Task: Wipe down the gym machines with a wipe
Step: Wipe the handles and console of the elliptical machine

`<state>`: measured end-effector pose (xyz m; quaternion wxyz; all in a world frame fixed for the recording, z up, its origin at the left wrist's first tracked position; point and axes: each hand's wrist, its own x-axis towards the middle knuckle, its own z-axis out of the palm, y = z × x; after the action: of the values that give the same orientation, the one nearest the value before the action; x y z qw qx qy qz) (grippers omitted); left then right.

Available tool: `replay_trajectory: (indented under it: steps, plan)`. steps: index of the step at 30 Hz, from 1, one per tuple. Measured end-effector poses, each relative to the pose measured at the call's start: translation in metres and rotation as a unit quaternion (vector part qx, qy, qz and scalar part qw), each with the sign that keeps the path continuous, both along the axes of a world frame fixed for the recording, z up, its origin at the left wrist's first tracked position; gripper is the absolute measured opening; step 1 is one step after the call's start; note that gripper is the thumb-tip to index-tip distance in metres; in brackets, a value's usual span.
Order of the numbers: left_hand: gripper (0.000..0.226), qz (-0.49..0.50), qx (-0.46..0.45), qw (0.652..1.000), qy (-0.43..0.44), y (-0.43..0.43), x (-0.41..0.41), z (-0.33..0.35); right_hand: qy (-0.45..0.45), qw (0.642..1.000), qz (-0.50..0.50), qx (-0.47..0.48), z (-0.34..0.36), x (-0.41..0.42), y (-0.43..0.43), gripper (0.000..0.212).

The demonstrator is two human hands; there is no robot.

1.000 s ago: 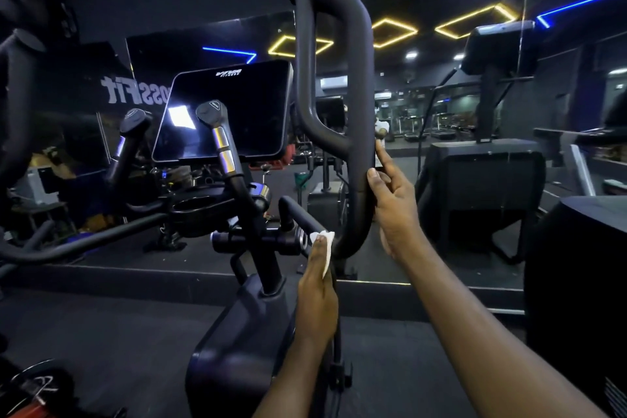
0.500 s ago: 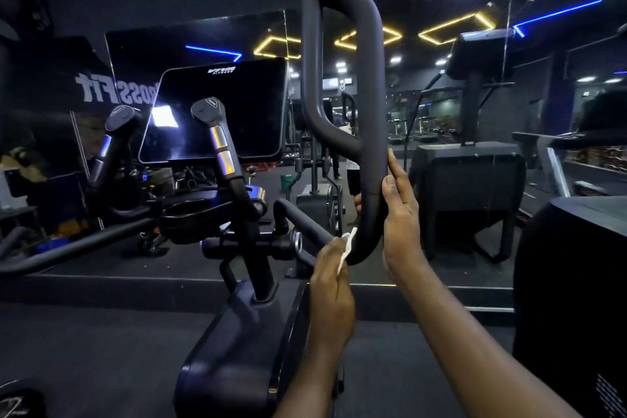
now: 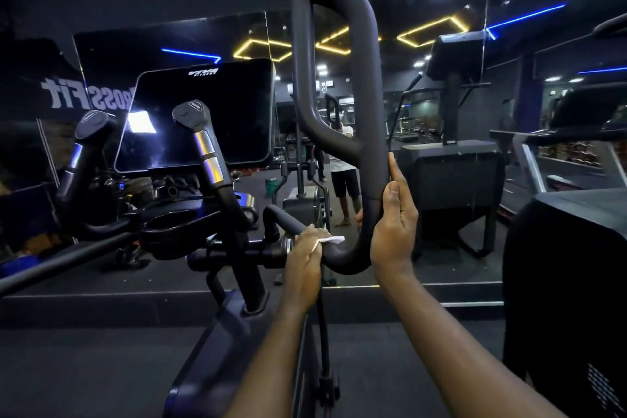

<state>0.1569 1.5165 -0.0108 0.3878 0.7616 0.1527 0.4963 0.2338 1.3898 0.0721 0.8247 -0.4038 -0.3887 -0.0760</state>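
Dim gym, lit by yellow and blue ceiling strips (image 3: 431, 31); glare on the console screen (image 3: 140, 122), edges bowed.

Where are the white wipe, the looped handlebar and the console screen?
white wipe (image 3: 330, 240), head view: the edge sticking out past the knuckles.
looped handlebar (image 3: 368, 78), head view: its right upright tube.
console screen (image 3: 237, 112), head view: bare glass right of centre.

Large white letters (image 3: 84, 93) are showing mirror-reversed on the dark mirrored wall left of the glossy black rectangular console screen (image 3: 203, 119). They are reading "ROSSFit" and running behind the screen's edge. A small white two-line logo (image 3: 203, 71) is sitting at the screen's top edge, too small to read.
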Motion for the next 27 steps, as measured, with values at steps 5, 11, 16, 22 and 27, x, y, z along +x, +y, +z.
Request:
replay_trajectory:
  steps: [5,11,16,22,27]
  plan:
    - [0.045,-0.032,-0.010,0.986,-0.166,-0.097,0.001,-0.029,0.006,1.000,-0.024,-0.019,-0.001,-0.001,0.002,0.047]
    - [0.068,0.027,-0.036,0.985,-0.164,-0.066,0.007,-0.020,0.001,1.000,0.016,0.003,0.004,-0.006,-0.009,0.042]
    - [0.043,0.043,-0.001,0.988,-0.148,-0.105,0.008,-0.015,0.007,0.997,0.074,-0.033,0.008,-0.003,-0.024,0.039]
    - [0.047,0.063,-0.005,0.986,-0.156,-0.132,0.005,0.004,-0.023,0.983,0.134,-0.125,0.017,0.009,-0.050,0.040]
    - [0.052,0.143,-0.062,0.976,-0.155,-0.156,0.021,-0.006,-0.040,0.972,0.159,-0.171,0.019,0.025,-0.057,0.047]
